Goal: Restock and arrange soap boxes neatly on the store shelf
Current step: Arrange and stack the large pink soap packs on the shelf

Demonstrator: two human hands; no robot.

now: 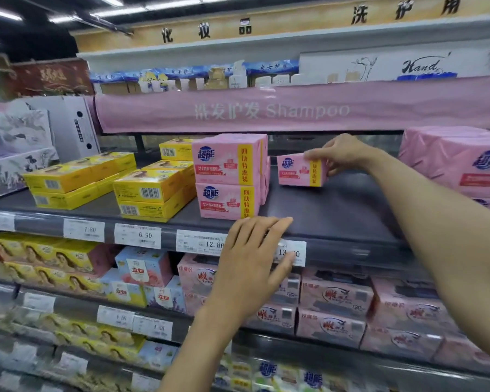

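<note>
Left grip lies nearest, fingers straight and flat over the front rail of the shelf, covering part of a price tag and holding nothing. Just behind it, at the shelf's front edge, stands a stack of two pink soap boxes. More of the same show behind them, though how many I cannot tell. Further back, right grip pinches the right end of a single pink box, which appears to rest on the bare shelf to the right of the stack and apart from it. That makes three pink boxes I can count. They look like film-wrapped multi-bar packs, probably stiff-cornered, weighty for their size and slick. A hold spanning the top, thumb and fingers on opposite long faces, seems safer than an end pinch. Left of the stack, yellow boxes lie two high in several piles.
</note>
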